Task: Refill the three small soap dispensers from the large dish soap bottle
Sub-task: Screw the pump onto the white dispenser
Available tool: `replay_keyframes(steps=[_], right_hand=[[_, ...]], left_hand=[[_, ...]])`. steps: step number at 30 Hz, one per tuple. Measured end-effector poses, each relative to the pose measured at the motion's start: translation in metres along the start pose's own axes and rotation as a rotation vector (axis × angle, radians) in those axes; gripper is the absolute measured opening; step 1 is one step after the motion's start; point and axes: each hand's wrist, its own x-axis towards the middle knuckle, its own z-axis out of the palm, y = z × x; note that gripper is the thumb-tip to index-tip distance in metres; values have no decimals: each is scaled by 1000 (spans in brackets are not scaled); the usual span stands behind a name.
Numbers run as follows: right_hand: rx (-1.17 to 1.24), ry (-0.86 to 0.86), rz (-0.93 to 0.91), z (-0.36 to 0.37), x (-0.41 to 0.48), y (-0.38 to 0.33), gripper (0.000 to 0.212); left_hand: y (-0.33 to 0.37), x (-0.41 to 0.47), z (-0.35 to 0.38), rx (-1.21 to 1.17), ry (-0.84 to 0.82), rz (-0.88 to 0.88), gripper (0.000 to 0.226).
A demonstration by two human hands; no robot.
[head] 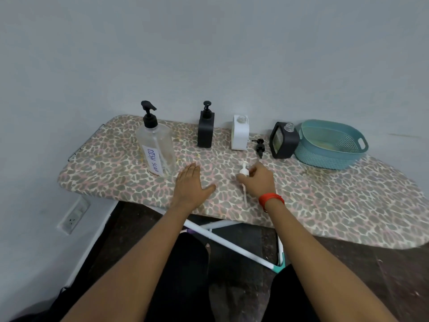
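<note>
Your left hand [193,182] rests flat, fingers straight, on the patterned board [325,205], just right of the clear bottle [157,149] hand-lettered "DISH SOAP". Your right hand [260,182] pinches the white pump [245,170]. Behind stand the black dispenser [206,131] with its pump on, and the white dispenser [240,133] and dark dispenser [283,140], both uncapped.

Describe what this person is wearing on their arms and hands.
No sleeves are in view. A red-orange wristband circles the wrist of the right hand. The left hand shows no glove, ring or watch.
</note>
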Motion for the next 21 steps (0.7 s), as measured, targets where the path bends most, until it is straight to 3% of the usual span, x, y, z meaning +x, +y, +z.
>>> replay_keyframes(steps=[6, 13, 18, 21], right_hand=[[579, 0, 107, -15, -9, 23, 26], [759, 32, 148, -22, -7, 25, 21], [778, 45, 134, -19, -3, 31, 16], [796, 43, 143, -18, -1, 33, 15]], left_hand=[[69, 37, -12, -369, 59, -90, 78], [144, 93, 0, -556, 139, -275, 103], [158, 115, 9, -589, 277, -321, 63], [157, 116, 8, -598, 309, -318, 52]])
